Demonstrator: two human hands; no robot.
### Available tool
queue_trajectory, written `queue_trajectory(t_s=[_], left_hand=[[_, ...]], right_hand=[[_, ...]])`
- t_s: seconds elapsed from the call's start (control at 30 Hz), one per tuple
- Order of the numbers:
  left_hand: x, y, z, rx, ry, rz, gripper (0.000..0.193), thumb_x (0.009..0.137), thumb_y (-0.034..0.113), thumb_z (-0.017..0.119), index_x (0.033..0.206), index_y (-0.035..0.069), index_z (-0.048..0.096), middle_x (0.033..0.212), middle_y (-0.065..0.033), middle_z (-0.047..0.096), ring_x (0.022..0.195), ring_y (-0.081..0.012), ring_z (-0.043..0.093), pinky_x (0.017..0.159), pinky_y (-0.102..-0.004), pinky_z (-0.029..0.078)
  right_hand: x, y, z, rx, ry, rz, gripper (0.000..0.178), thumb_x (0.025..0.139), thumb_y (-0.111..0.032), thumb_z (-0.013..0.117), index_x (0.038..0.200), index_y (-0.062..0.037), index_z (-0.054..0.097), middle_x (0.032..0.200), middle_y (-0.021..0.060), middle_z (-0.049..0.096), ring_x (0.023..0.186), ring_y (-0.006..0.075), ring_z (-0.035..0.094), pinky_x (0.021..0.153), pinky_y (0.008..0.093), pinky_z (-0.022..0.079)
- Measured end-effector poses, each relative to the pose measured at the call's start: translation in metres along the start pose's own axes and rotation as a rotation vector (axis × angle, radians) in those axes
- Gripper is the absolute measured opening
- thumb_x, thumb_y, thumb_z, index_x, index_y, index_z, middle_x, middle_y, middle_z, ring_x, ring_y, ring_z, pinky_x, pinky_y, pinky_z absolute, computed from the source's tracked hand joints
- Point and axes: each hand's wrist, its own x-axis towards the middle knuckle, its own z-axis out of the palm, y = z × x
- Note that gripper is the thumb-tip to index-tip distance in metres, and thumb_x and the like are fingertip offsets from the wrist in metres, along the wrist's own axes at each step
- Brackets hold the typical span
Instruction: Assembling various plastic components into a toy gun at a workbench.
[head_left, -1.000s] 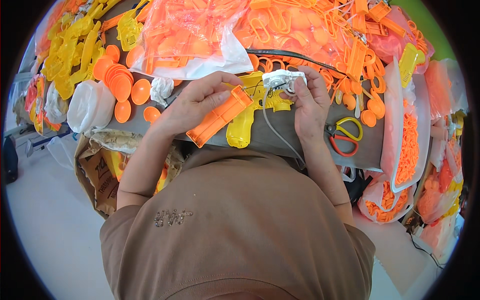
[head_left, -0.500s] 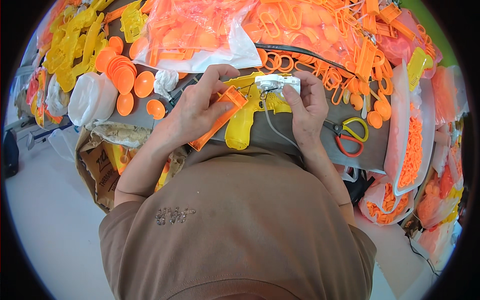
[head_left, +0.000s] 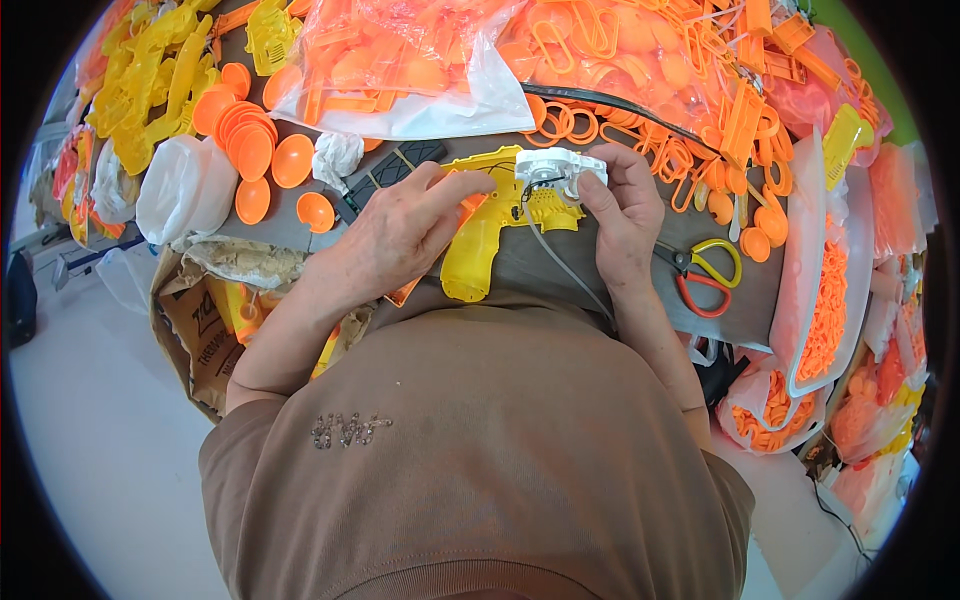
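A yellow pistol-shaped plastic half shell (head_left: 468, 262) lies on the table in front of me, its hollow inside facing up. My right hand (head_left: 628, 215) pinches a white plastic mechanism (head_left: 550, 168) with thin wires, held over the shell's right part. My left hand (head_left: 400, 225) is closed around a long orange plastic piece (head_left: 404, 292) beside the shell's grip; fingers and palm cover most of it. The left index finger reaches over the shell. A grey cable (head_left: 562, 258) runs from near the mechanism down toward my body.
Red-and-yellow-handled scissors (head_left: 712, 280) lie right of my right hand. Orange round cups (head_left: 250, 150), a white bag (head_left: 185, 190) and yellow shells (head_left: 150, 90) are at left. Bagged orange parts (head_left: 400, 60) fill the back. A bin of small orange pieces (head_left: 825, 300) stands right.
My left hand has turned over the orange piece, now hiding most of it, and its fingers have moved toward the shell. The white mechanism has shifted slightly right.
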Motion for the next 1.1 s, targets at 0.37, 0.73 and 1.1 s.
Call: queue_trajectory(t_s=[0.37, 0.73, 1.1], left_hand=[[-0.002, -0.01, 0.002, -0.08, 0.002, -0.014, 0.028, 0.081, 0.0, 0.056, 0.108, 0.006, 0.051, 0.089, -0.0149, 0.055, 0.074, -0.0328, 0.058, 0.063, -0.0374, 0.048], [-0.001, 0.003, 0.002, -0.146, 0.113, -0.07, 0.028, 0.081, -0.003, 0.053, 0.108, 0.001, 0.047, 0.079, -0.0171, 0.056, 0.07, -0.0333, 0.058, 0.062, -0.0376, 0.047], [0.014, 0.009, 0.003, 0.071, 0.067, -0.164, 0.025, 0.081, 0.007, 0.055, 0.106, 0.002, 0.054, 0.082, -0.017, 0.06, 0.07, -0.035, 0.06, 0.06, -0.0402, 0.048]], right_hand=[[0.0, 0.002, 0.004, -0.122, -0.005, 0.009, 0.024, 0.087, -0.004, 0.059, 0.109, -0.0007, 0.05, 0.095, 0.0052, 0.058, 0.084, 0.0086, 0.056, 0.074, 0.0215, 0.046], [0.0, 0.0, 0.003, -0.099, -0.008, 0.03, 0.023, 0.087, -0.004, 0.059, 0.108, -0.0008, 0.051, 0.096, 0.0051, 0.058, 0.084, 0.008, 0.055, 0.073, 0.0209, 0.045], [-0.003, 0.002, 0.0, -0.097, -0.013, 0.021, 0.024, 0.086, -0.003, 0.059, 0.109, -0.0001, 0.05, 0.095, 0.0051, 0.058, 0.084, 0.0081, 0.055, 0.073, 0.0208, 0.046]])
